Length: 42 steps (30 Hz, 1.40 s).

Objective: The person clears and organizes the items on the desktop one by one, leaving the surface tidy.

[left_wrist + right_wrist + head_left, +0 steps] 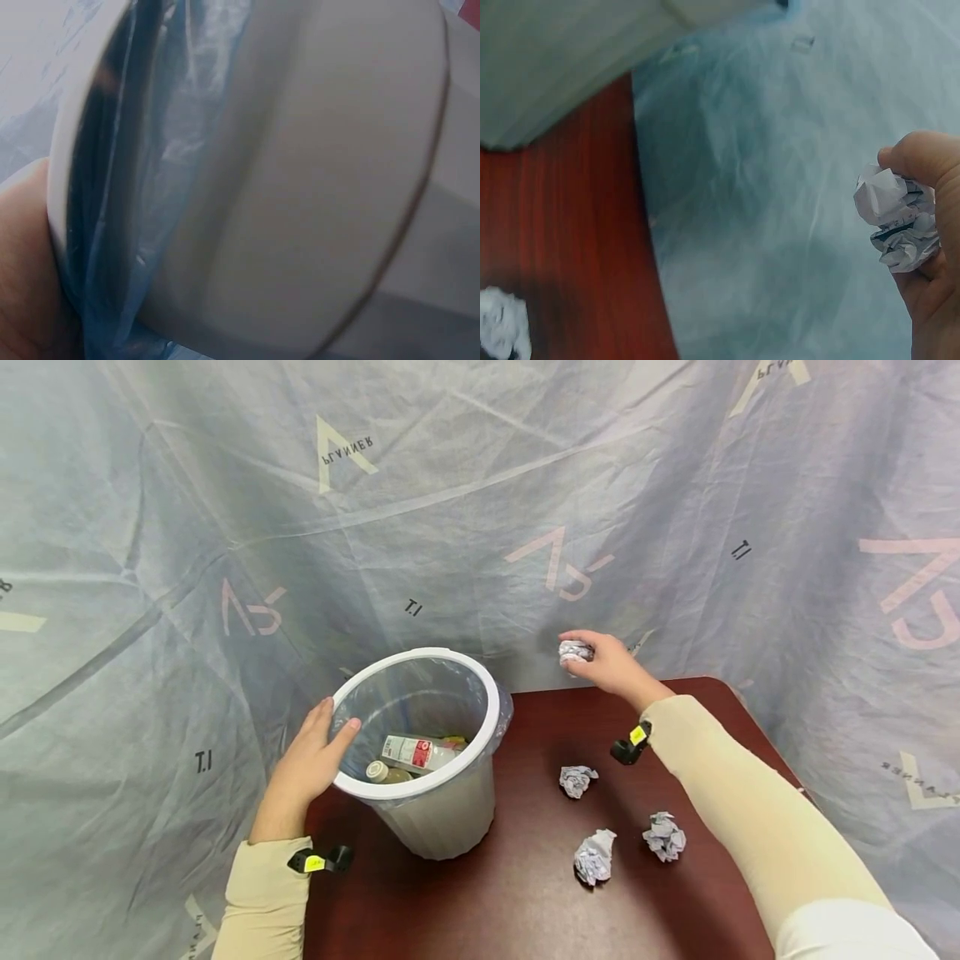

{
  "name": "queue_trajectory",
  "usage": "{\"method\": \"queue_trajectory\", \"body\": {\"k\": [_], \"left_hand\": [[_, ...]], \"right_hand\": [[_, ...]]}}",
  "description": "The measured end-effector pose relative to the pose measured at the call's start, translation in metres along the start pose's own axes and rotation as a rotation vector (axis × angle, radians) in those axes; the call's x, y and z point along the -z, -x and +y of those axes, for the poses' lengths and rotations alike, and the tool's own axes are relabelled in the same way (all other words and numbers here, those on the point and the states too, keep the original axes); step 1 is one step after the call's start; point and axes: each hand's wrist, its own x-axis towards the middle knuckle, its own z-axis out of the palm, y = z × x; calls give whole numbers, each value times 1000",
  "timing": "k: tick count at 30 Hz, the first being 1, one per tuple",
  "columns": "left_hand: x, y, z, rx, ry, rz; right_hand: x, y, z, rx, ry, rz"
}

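Observation:
At the left, a light grey trash can (442,818) with a white rim and a clear bag liner stands on the table. My left hand (307,760) grips the can's left rim, the thumb over its inner side. Inside the can lie a carton (412,750) with a red and white label and a capped bottle (381,772). To the right of the can, my right hand (607,667) holds a crumpled paper ball (896,217) between thumb and fingers, raised near the table's back edge. Below that hand, a paper ball (576,781) lies on the table.
Two more crumpled paper balls, a nearer one (595,857) and one farther right (664,837), lie on the dark red-brown table (525,910). A grey printed curtain (450,527) hangs close behind the table and along both sides.

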Motion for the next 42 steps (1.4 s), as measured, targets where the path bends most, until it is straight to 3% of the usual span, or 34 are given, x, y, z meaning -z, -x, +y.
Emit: {"method": "queue_trajectory", "body": {"k": [11, 17, 21, 30, 36, 42], "left_hand": [[1, -3, 2, -9, 10, 4], [0, -6, -1, -19, 22, 11], [-2, -7, -1, -21, 20, 12], [0, -5, 2, -15, 18, 11], [1, -4, 3, -18, 18, 9], [1, -4, 3, -17, 17, 9]], "right_hand": [[-35, -34, -84, 158, -73, -10], [-63, -37, -132, 226, -111, -85], [-77, -35, -150, 243, -127, -135], [-88, -32, -149, 261, -115, -166], [-80, -30, -139, 220, -155, -122], [-70, -29, -119, 229, -181, -41]]}}
